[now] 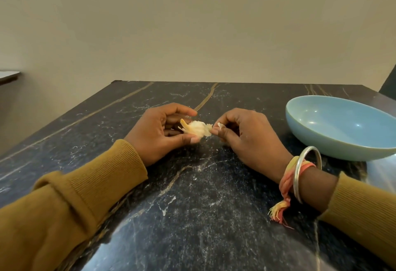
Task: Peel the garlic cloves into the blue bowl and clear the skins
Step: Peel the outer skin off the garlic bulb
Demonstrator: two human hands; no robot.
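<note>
I see the left grip curled round the garlic. The thumb lies under it, the forefinger arches over the top, and the other fingers are tucked in behind. The garlic sits at the fingertips, held just above the dark marbled surface, near the middle of my view. Its pale body is ragged with loose papery skin, and a yellowish stalk end points back into the left palm.

The right grip is nearly pressed together. Thumb and forefinger pinch the skin at the garlic's right end, and a small white flake of skin stands up between the two fingertips. The remaining fingers are folded loosely into the palm and hold nothing that I can make out. The two grips are close, with only the garlic between them.

The blue bowl stands on the surface to the right of the right grip, near it but not touching. On the right wrist I can see a metal bangle and an orange thread band with a tassel lying on the surface. Both arms wear mustard sleeves.
</note>
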